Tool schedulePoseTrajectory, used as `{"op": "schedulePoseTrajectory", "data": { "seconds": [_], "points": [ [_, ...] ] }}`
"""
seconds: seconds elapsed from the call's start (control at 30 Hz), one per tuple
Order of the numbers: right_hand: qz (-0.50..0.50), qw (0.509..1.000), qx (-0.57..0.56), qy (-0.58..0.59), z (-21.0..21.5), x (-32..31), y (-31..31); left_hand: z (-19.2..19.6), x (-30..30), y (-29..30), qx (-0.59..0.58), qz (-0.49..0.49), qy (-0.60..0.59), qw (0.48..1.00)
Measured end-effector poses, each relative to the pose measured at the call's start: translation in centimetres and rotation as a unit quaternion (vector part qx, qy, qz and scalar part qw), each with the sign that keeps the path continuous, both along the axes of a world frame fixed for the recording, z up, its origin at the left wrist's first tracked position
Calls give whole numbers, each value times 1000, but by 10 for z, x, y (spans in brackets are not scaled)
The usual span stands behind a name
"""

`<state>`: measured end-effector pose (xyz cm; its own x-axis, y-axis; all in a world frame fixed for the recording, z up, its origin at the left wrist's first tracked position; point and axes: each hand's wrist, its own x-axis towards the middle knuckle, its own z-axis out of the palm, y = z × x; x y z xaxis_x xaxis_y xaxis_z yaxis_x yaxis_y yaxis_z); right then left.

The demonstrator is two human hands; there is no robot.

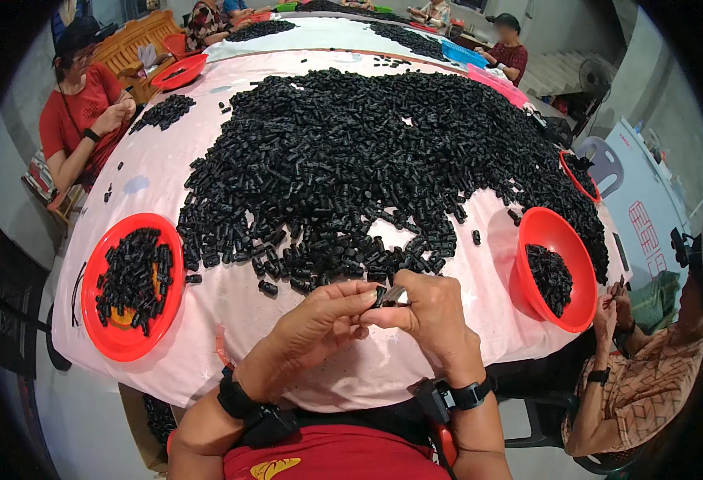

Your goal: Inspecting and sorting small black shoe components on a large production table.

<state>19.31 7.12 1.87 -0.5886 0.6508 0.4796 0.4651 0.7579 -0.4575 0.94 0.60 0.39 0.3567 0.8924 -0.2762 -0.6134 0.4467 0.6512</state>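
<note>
Over the near edge of the table, my two hands meet. My left hand point(319, 316) is closed, pinching a small black cylindrical plastic piece point(379, 298) between thumb and fingers. My right hand point(435, 312) is closed around a small shiny, flat, blade-like tool point(395, 295), whose edge lies against the black piece. Its handle is hidden in the fingers, so the exact kind of tool is unclear. Just beyond my hands spreads a large heap of similar black pieces point(351, 152), with a few loose ones at its near edge.
A red plate point(93, 300) of black pieces stands at left; a deep red bowl point(579, 300) of them at right. The pink-white tablecloth point(207, 336) covers the table. Co-workers sit at left point(87, 112), right point(639, 384) and the far end. A cardboard box point(138, 412) stands below left.
</note>
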Motion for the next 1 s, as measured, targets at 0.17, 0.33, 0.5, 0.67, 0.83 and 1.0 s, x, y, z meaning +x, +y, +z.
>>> {"op": "schedulePoseTrajectory", "data": {
  "seconds": [0.17,0.33,0.5,0.67,0.83,1.0],
  "points": [
    [0,1000,4,-23,-8,1,0,1,0,-2,5,-3,-4,1000],
    [16,1000,-11,-9,-1,-2,-4,4,-4,-3,-10,12,11,1000],
    [48,966,-206,150,10,1,-10,1,-6,-2,0,-10,-19,1000],
    [97,969,-188,125,9,5,-5,2,-7,-1,-18,-7,-26,999],
    [57,958,-237,154,7,3,-5,4,-5,0,11,24,-74,997],
    [44,963,-209,167,9,0,-6,5,-1,1,74,67,-31,994]
  ]
}}
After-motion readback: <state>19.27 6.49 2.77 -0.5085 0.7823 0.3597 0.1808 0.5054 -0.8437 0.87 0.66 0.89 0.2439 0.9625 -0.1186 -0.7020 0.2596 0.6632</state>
